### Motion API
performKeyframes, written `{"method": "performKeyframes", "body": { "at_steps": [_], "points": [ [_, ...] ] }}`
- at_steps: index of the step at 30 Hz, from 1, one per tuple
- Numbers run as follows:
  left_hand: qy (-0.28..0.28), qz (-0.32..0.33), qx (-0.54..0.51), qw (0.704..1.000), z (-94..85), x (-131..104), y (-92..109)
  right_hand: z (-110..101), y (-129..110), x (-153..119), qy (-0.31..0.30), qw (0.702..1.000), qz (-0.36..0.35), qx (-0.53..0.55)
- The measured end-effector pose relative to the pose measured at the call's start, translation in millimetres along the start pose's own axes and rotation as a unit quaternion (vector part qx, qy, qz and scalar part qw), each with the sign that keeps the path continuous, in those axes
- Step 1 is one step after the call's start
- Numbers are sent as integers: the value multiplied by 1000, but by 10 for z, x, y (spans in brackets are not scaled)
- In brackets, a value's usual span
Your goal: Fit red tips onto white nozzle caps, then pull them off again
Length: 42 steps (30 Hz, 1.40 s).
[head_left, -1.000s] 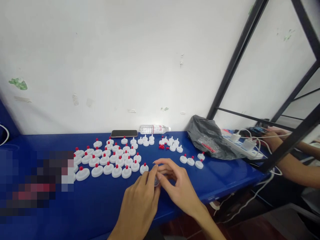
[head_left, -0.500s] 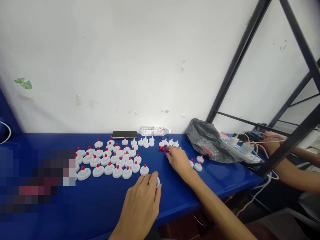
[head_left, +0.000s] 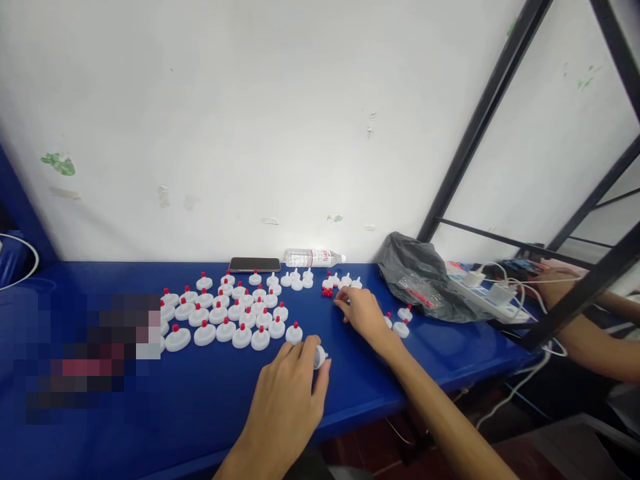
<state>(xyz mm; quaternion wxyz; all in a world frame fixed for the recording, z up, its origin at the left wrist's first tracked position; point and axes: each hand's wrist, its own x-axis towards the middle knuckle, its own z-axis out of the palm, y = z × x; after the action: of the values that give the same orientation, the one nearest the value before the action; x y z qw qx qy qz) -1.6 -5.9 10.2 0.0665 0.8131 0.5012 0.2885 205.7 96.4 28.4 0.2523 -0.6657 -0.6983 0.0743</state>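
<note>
Head view: my left hand grips 1 white nozzle cap above the blue table, its tip pointing right. My right hand is curled just beside the small red tips; I can't tell whether it pinches anything. Red-tipped caps spread out to the left, near a phone.
</note>
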Motion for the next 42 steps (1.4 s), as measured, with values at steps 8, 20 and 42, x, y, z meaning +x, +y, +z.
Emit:
{"method": "performKeyframes", "body": {
  "at_steps": [8, 20, 42],
  "points": [
    [-33, -94, -119, 988, -65, 51, -76, 9, -33, -486, -5, 960, 10, 279],
    [-55, -93, -217, 970, -64, 85, -109, -250, -192, -800, -117, 942, -102, 297],
    [-27, -64, -202, 977, -43, 56, -107, -128, -155, -800, -96, 889, -54, 445]
  ]
}}
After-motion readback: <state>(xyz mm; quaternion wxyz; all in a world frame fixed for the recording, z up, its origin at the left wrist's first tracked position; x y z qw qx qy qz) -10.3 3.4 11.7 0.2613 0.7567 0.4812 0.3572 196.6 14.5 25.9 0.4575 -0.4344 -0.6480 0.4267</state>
